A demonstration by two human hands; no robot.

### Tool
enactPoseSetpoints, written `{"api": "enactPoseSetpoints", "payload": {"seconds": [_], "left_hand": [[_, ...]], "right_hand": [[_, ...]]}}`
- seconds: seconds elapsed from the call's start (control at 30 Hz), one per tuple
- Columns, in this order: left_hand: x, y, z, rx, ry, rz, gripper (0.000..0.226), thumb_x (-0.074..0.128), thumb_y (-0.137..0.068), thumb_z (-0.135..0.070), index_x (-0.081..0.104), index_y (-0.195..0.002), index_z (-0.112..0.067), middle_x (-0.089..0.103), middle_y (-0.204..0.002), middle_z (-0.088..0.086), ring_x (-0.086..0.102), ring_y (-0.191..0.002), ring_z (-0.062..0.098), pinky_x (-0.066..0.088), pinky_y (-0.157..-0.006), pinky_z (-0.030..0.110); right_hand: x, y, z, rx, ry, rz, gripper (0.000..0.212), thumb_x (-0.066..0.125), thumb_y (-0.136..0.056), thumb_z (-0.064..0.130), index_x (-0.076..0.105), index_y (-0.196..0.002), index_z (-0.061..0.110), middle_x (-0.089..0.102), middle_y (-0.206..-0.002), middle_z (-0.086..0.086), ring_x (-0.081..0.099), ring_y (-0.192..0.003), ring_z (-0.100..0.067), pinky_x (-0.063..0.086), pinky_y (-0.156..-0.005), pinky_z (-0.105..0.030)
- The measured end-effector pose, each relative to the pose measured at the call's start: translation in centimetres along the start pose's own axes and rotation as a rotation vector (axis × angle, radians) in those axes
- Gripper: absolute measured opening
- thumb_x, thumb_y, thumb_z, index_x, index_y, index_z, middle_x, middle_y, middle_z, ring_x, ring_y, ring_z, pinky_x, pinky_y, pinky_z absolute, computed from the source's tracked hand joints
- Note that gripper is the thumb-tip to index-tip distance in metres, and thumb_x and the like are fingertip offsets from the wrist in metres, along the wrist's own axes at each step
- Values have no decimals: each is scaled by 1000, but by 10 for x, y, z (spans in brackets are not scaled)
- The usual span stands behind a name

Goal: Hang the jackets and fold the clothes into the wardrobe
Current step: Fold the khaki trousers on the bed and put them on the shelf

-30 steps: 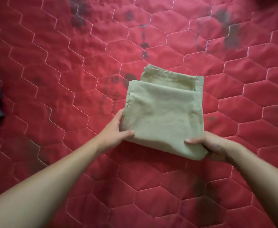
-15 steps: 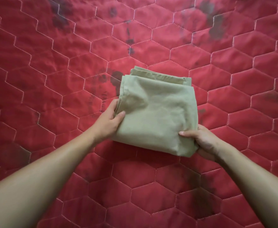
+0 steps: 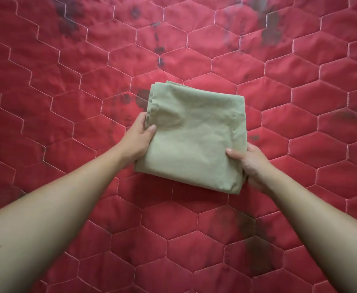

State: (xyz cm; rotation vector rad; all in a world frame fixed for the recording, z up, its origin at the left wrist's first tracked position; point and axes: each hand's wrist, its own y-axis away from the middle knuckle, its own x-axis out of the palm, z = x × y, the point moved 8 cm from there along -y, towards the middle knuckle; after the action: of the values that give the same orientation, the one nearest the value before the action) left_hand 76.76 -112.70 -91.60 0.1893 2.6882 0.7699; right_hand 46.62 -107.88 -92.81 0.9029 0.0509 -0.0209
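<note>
1. Folded olive garment [image 3: 194,136] sits at the centre of my view, over the red quilted bedcover [image 3: 67,81]. It is a squarish packet with several layer edges showing along its 12 o'clock side.
2. My left grip [image 3: 139,140] is closed on the packet's 9 o'clock edge, with the thumb [image 3: 151,130] on top and the other fingers tucked beneath, out of sight.
3. My right grip [image 3: 249,163] pinches the side near the 4 o'clock corner the same way, its thumb [image 3: 231,152] pressed on the top face and the fingers under.
4. The near edge, at 6 o'clock, looks raised off the bedcover. I cannot tell whether the far edge touches it.
5. I judge the folding of this piece done. The step in hand is carrying it to the wardrobe, which is not in view.
6. To do that well, I should lift with both grips level so the packet travels flat and the layers do not slide over one another.
7. My fingers ought to reach further under, toward the centre, so the middle does not sag between my two holds.
8. The loose edges at 12 o'clock are the ones likely to fan open, so I would tip that side no lower than the near one.
9. Thumbs should press lightly. There is a pucker in the cloth beside my left thumb, and a harder pinch would set a crease there.
10. When I set it down, it should land flat, and my fingers should slide out sideways toward 9 and 3 o'clock.
</note>
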Motion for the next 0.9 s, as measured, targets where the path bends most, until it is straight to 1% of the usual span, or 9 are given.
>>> {"api": "enactPoseSetpoints", "payload": {"seconds": [0.07,0.2,0.3,0.4,0.53,0.63,0.73,0.8,0.9], "left_hand": [[0,-3,-1,-16,-25,-15,23,44,-106,-21,50,-120,-39,67,-116,-15,63,-114,8,47,-107,44],[1,7,-5,-48,69,9,27,47,-106,-27,45,-133,-32,67,-115,-10,65,-105,5,52,-98,35],[-1,31,20,-167,162,49,40,63,-95,-35,46,-131,-32,68,-123,-2,68,-109,13,54,-98,43],[-3,44,38,-200,112,63,31,68,-94,-29,51,-120,-31,75,-113,-1,72,-105,19,54,-98,52],[-1,36,29,-99,-23,-88,25,66,-95,-18,51,-112,-28,76,-95,-2,73,-92,15,54,-93,50],[0,39,21,-46,-162,-192,46,68,-93,-19,43,-129,-32,73,-104,-8,68,-102,14,51,-97,45],[-6,42,-9,119,-432,-328,79,69,-88,-16,26,-151,-36,50,-136,5,48,-126,25,40,-109,43],[2,30,-32,228,-691,-372,85,67,-88,-25,19,-158,-34,25,-156,14,25,-145,32,30,-116,49],[34,-6,-45,401,-1074,-268,75,50,-95,-49,14,-160,-37,0,-168,17,-2,-155,38,12,-123,56]], "right_hand": [[1,-3,-1,-12,28,-14,22,57,-98,1,66,-116,10,75,-104,-8,72,-83,-19,58,-66,-29],[-2,-3,-4,-42,82,-48,21,57,-100,3,67,-112,16,75,-103,-2,71,-87,-17,57,-75,-31],[-2,-6,-8,-37,97,-78,19,57,-100,5,68,-109,18,75,-104,-1,72,-91,-19,57,-81,-35],[0,-10,-7,-19,131,-84,17,59,-99,6,69,-101,20,76,-104,-2,72,-93,-20,57,-81,-35],[0,-10,-4,-21,147,-120,18,58,-99,6,68,-101,22,75,-106,-1,69,-88,-14,55,-74,-31],[-1,-6,1,-76,280,-179,15,60,-96,16,64,-110,20,73,-109,-1,69,-99,-23,56,-85,-40],[-2,11,27,-302,679,-407,49,61,-91,23,44,-136,19,58,-130,-9,54,-121,-34,44,-100,-48],[19,32,54,-567,915,-533,72,65,-88,25,31,-151,21,39,-149,-13,34,-141,-33,27,-116,-54],[70,19,64,-829,1269,-426,75,55,-93,43,27,-159,23,15,-167,-16,9,-155,-37,4,-122,-63]]}}
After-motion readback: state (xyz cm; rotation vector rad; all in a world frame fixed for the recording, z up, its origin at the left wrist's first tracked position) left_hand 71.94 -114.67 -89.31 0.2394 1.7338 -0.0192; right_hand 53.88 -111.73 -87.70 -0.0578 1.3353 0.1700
